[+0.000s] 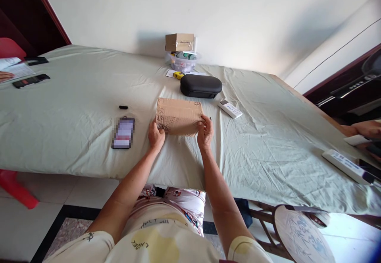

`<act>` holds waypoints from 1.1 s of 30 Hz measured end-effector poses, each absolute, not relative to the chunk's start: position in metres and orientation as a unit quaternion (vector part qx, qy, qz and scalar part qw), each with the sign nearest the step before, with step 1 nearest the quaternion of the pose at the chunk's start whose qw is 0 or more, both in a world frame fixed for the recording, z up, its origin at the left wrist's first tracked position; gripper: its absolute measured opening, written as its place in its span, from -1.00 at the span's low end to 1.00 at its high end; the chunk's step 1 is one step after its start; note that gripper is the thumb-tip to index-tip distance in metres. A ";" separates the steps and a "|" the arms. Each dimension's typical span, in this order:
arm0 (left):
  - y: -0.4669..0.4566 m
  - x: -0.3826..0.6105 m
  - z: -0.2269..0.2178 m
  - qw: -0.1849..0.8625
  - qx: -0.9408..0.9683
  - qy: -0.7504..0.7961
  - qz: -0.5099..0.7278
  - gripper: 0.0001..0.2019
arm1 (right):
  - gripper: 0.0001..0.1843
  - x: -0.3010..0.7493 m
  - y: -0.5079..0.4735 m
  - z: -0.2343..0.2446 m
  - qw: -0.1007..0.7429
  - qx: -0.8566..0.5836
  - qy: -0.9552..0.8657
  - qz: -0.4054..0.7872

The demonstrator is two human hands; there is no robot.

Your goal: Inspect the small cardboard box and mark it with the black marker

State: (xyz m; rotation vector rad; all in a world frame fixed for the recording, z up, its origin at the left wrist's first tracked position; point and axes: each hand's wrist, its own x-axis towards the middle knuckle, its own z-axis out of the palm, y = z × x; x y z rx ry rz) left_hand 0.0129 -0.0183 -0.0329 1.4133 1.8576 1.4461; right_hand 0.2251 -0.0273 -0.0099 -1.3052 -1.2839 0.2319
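A brown piece of cardboard [180,116] with dark line drawings at its corners and left side is held tilted over the cloth, just in front of my body. I cannot tell whether it is a flat sheet or a box. My left hand [156,135] is closed on its lower left corner. My right hand [205,132] grips the right edge, thumb on the face. A small dark tip pokes out beside the right fingers; what it belongs to is mostly hidden. Left of the cardboard lie a phone [123,133] with a blurred screen and a small black cap [123,107].
Beyond the cardboard are a black case [201,86], a yellow tape measure [178,75] and a plastic tub [183,62] topped by a small carton [179,42]. A white packet [230,109] lies right. Other people's hands show at both table ends. A round fan [302,235] is below the table.
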 end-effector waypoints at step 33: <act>-0.020 0.010 -0.033 0.187 0.502 0.666 0.520 -0.53 | -0.59 0.265 -0.029 -0.018 0.223 -0.826 -0.517 0.035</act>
